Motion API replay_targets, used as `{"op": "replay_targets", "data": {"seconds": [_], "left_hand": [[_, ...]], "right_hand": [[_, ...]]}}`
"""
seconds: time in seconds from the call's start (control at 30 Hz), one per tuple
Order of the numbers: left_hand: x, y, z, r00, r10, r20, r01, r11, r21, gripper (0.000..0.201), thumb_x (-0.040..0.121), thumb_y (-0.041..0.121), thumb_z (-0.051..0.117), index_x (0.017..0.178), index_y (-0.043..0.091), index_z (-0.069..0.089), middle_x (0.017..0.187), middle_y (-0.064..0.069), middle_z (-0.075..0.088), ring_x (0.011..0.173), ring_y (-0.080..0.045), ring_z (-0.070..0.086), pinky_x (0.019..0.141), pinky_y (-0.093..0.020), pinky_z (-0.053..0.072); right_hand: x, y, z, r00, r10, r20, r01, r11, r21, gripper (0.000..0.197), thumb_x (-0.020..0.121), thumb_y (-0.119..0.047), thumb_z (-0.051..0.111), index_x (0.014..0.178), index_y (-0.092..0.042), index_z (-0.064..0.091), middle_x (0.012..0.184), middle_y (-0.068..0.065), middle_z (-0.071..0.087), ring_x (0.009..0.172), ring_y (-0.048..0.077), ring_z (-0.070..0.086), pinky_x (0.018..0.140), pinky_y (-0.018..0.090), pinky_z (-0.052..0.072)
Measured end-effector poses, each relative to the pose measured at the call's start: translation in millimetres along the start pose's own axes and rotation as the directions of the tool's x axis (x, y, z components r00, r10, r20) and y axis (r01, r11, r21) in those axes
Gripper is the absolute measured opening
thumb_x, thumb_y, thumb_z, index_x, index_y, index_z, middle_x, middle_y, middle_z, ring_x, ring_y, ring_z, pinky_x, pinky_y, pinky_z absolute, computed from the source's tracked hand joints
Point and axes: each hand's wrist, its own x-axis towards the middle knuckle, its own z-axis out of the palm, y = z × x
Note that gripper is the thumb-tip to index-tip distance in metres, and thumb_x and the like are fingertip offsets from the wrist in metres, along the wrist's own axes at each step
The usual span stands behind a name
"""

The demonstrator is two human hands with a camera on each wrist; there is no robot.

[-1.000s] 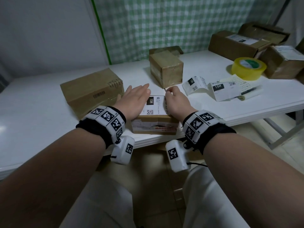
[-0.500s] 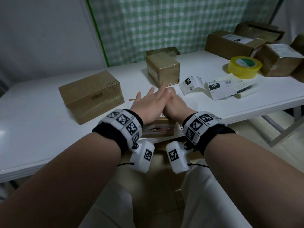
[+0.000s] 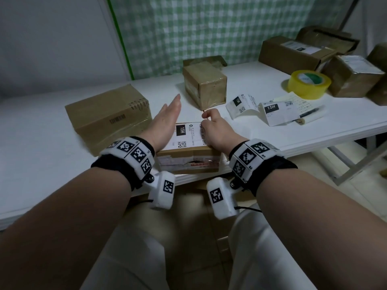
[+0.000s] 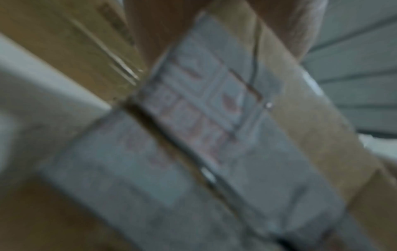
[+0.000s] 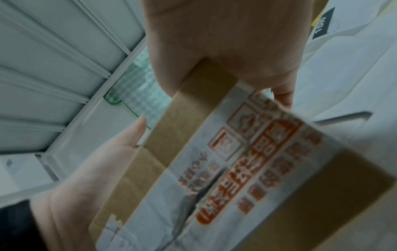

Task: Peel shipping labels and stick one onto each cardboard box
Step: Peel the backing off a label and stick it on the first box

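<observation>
A small cardboard box (image 3: 188, 162) stands at the table's near edge with a white shipping label (image 3: 186, 135) lying flat on its top. My left hand (image 3: 167, 118) is at the box's left edge, fingers straight and together, tilted up off the label. In the right wrist view its palm (image 5: 96, 161) lies against the box's left side. My right hand (image 3: 215, 126) has curled fingers over the box's right top edge and holds it there. The right wrist view shows that hand (image 5: 225, 42) on the box (image 5: 214, 169). The left wrist view is blurred and shows only the box's taped face (image 4: 214, 118).
A larger plain box (image 3: 109, 116) sits just left of my left hand and a cube-shaped box (image 3: 205, 86) behind. Loose curled labels (image 3: 276, 111) and a yellow tape roll (image 3: 308, 83) lie to the right. Labelled boxes (image 3: 354, 74) are stacked at the far right.
My left hand swept right across the label until it met the right hand, then came back to the box's left edge and lifted. The right hand stayed on the box's right side.
</observation>
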Motion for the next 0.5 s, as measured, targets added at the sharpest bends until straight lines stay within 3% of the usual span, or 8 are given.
{"op": "replay_targets", "data": {"seconds": [0.1, 0.23, 0.33, 0.4, 0.43, 0.5], "left_hand": [[-6.0, -1.2, 2.1, 0.994, -0.03, -0.107, 0.006, 0.976, -0.217, 0.052, 0.099, 0.049, 0.006, 0.149, 0.035, 0.017, 0.154, 0.009, 0.028, 0.142, -0.012, 0.019, 0.103, -0.025, 0.01], [-10.1, -6.8, 3.5, 0.988, -0.038, -0.149, -0.011, 0.948, -0.317, 0.053, 0.099, 0.05, 0.009, 0.148, 0.033, 0.02, 0.153, 0.003, 0.03, 0.142, -0.014, 0.023, 0.113, -0.036, 0.012], [-16.5, -3.3, 2.1, 0.993, -0.035, -0.115, 0.011, 0.98, -0.199, 0.052, 0.102, 0.042, 0.013, 0.149, 0.023, 0.021, 0.156, -0.001, 0.023, 0.143, -0.015, 0.02, 0.117, -0.037, 0.013], [-22.1, -3.1, -2.1, 1.0, 0.007, -0.029, -0.009, 0.997, -0.073, 0.054, 0.101, 0.043, 0.021, 0.15, 0.024, 0.013, 0.159, -0.002, 0.013, 0.145, -0.019, 0.014, 0.117, -0.042, 0.014], [-25.5, -6.0, -6.2, 0.999, 0.007, 0.031, -0.005, 0.999, -0.054, 0.067, 0.094, 0.053, 0.034, 0.15, 0.027, 0.008, 0.159, 0.0, 0.011, 0.144, -0.019, 0.014, 0.117, -0.045, 0.016], [-31.7, -17.7, -15.4, 0.987, -0.007, 0.161, 0.015, 0.999, -0.052, 0.111, 0.062, 0.07, 0.062, 0.149, 0.034, 0.003, 0.157, 0.001, 0.015, 0.142, -0.019, 0.02, 0.117, -0.046, 0.019]], "right_hand": [[-1.1, 0.7, 1.7, 1.0, 0.012, -0.019, -0.012, 1.0, 0.024, 0.033, 0.094, -0.017, 0.032, 0.124, -0.014, 0.044, 0.069, 0.002, 0.05, 0.07, 0.024, 0.048, 0.073, 0.037, 0.04], [-8.2, -2.3, -0.1, 0.999, 0.012, -0.04, -0.013, 1.0, -0.014, 0.033, 0.098, -0.018, 0.031, 0.127, -0.012, 0.044, 0.08, 0.003, 0.052, 0.084, 0.025, 0.049, 0.078, 0.033, 0.038], [-11.2, -3.5, -2.2, 0.999, 0.003, -0.049, -0.008, 0.995, -0.101, 0.033, 0.099, -0.022, 0.03, 0.128, -0.011, 0.043, 0.099, 0.01, 0.054, 0.099, 0.03, 0.052, 0.083, 0.032, 0.036], [-13.2, -3.0, -3.2, 0.998, 0.004, -0.061, -0.014, 0.986, -0.164, 0.035, 0.099, -0.029, 0.028, 0.128, -0.016, 0.042, 0.111, 0.015, 0.058, 0.108, 0.034, 0.052, 0.093, 0.038, 0.038], [-14.4, -2.9, -3.8, 0.998, 0.007, -0.068, -0.02, 0.98, -0.198, 0.036, 0.098, -0.033, 0.026, 0.128, -0.019, 0.042, 0.117, 0.016, 0.058, 0.112, 0.036, 0.051, 0.098, 0.042, 0.037], [-18.1, -3.7, -5.3, 0.997, 0.016, -0.079, -0.038, 0.959, -0.281, 0.04, 0.098, -0.039, 0.023, 0.129, -0.023, 0.041, 0.126, 0.017, 0.055, 0.118, 0.037, 0.046, 0.101, 0.046, 0.034]]}}
